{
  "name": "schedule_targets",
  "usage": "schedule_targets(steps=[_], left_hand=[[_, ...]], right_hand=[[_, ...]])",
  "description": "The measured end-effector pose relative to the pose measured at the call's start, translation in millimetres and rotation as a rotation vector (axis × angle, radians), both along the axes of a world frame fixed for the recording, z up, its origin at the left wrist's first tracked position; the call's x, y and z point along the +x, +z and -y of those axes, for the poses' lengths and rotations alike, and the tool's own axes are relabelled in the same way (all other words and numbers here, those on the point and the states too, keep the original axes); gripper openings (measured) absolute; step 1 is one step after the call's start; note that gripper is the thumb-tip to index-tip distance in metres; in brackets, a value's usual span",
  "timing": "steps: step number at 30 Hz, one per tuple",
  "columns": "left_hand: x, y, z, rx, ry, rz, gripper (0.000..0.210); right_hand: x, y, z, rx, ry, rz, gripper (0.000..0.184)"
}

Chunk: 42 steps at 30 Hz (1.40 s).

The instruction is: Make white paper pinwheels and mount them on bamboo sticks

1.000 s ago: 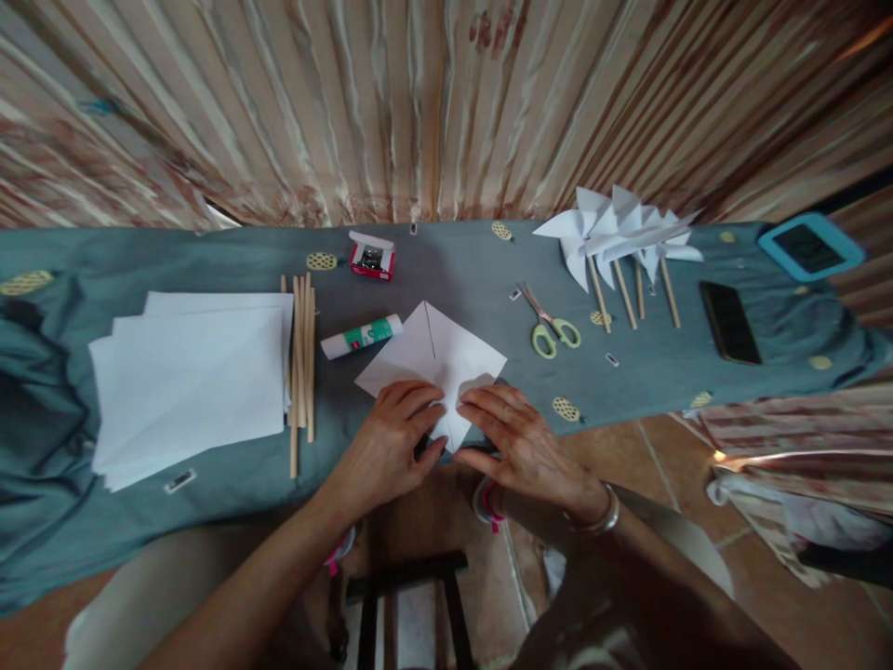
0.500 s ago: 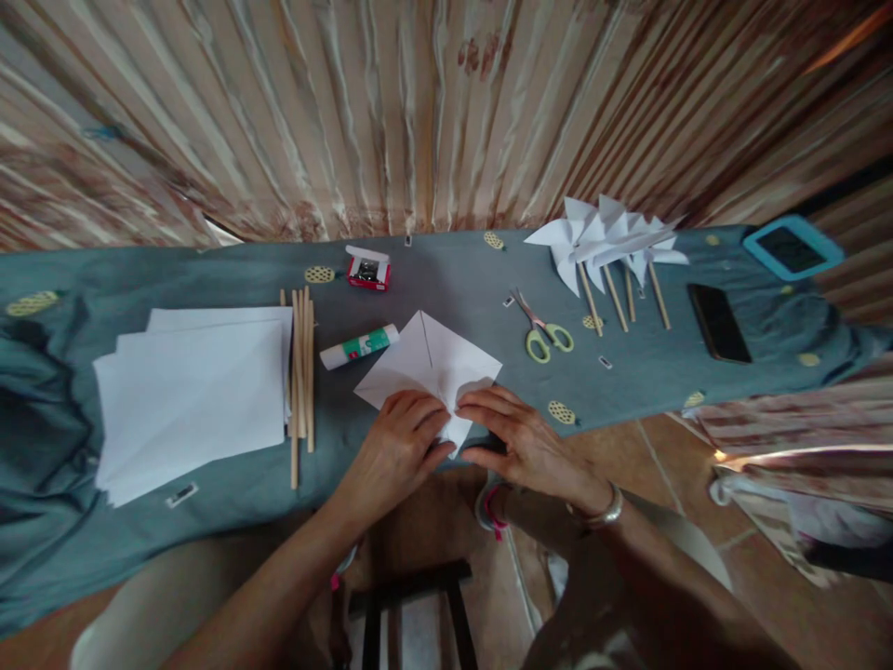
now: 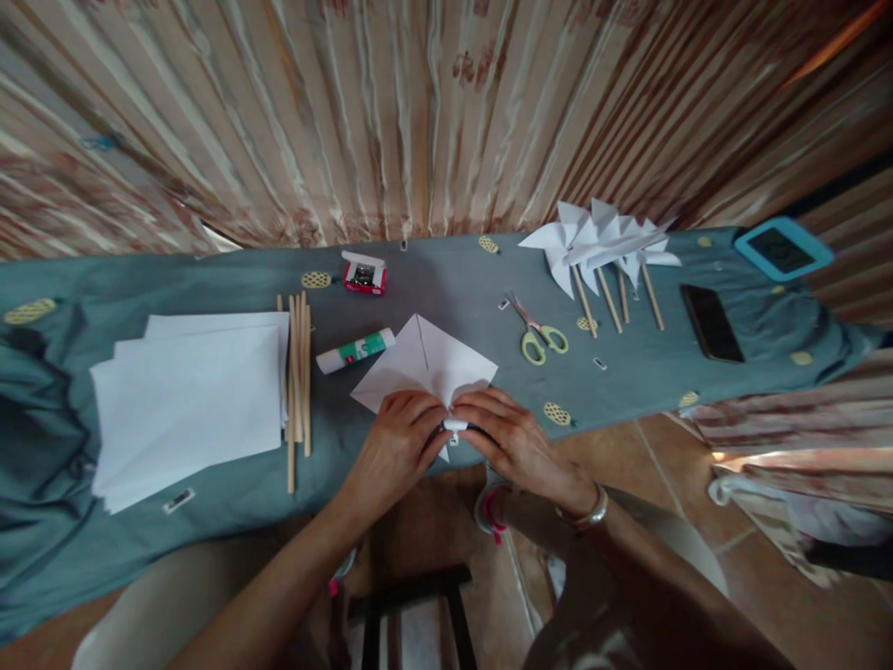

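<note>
The blue-grey tablecloth (image 3: 446, 274) I looked over bore a white paper square (image 3: 436, 358), turned cornerwise by the front edge; the left hand (image 3: 399, 439) and right hand (image 3: 513, 442) had thumb and fingers nearly closed, pinching its near part, apparently curled up; a glue stick (image 3: 355, 351) lay just beside.

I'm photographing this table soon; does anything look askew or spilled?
Nothing looks spilled. Mildly untidy: the paper stack, its sheets fanned unevenly, and the wooden sticks beside it, their ends out of line.
</note>
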<state>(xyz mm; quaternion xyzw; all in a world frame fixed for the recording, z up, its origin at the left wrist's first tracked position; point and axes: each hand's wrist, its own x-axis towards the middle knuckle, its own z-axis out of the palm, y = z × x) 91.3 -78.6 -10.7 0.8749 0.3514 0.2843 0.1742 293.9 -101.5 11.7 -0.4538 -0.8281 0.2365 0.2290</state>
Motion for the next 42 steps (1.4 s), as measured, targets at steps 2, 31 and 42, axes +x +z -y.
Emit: schedule_targets(steps=[2, 31, 42], left_hand=[[-1.2, 1.3, 1.3, -0.006, 0.003, 0.026, 0.016], [-6.2, 2.7, 12.9, -0.046, 0.044, 0.023, 0.026], [-3.9, 4.5, 13.7, -0.047, 0.054, -0.011, 0.019]], right_hand=[[1.5, 1.2, -2.1, -0.024, -0.003, -0.034, 0.031], [-23.0, -7.7, -15.9, -0.219, -0.493, -0.147, 0.014], [-20.8, -3.4, -20.8, -0.201, -0.408, -0.075, 0.007]])
